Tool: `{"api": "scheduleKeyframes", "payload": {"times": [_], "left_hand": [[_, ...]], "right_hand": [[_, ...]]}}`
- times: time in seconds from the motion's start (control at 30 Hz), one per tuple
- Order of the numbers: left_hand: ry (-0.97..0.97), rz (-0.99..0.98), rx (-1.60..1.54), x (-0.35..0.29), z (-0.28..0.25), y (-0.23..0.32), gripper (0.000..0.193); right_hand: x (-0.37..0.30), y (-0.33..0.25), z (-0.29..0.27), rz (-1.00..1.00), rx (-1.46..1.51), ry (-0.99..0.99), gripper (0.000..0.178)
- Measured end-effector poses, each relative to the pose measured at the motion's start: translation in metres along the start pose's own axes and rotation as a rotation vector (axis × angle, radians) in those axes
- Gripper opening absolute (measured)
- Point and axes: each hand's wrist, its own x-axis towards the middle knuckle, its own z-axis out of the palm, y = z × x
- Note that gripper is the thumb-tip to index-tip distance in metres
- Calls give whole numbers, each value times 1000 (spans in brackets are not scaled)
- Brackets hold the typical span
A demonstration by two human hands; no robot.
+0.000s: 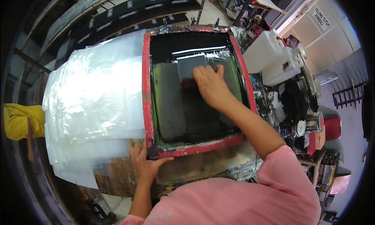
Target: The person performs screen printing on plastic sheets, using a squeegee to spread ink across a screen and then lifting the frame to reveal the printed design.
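A screen printing frame (147, 88) with worn red edges lies in front of me. Its mesh shows a green border and is smeared with black ink (183, 41) toward the far end. My right hand (211, 82) is closed over a squeegee (189, 83) on the mesh, left of the frame's middle line. Only the squeegee's dark reddish-brown left part shows; my fingers cover the remainder. At the near left corner my left hand (145, 162) grips the frame, thumb along the near edge and fingers by the left side.
Stacked clear plastic sheets (93, 96) spread left of the frame. White jerrycans (265, 51), tins (314, 121) and rags crowd the right side. Clamps (216, 24) sit behind the frame. Racks with dark printed sheets (129, 14) stand beyond. A yellow sleeve (25, 121) appears far left.
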Motion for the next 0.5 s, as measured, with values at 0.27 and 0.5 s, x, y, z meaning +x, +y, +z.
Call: {"api": "scheduleKeyframes", "payload": {"times": [0.27,0.5], "left_hand": [[199,185,-36,-4,3,-13,112],[252,268,-186,-4,4,-17,110]], "right_hand": [[116,77,47,-19,-17,66,41],[-11,10,-59,-157,116,-34,38]]}}
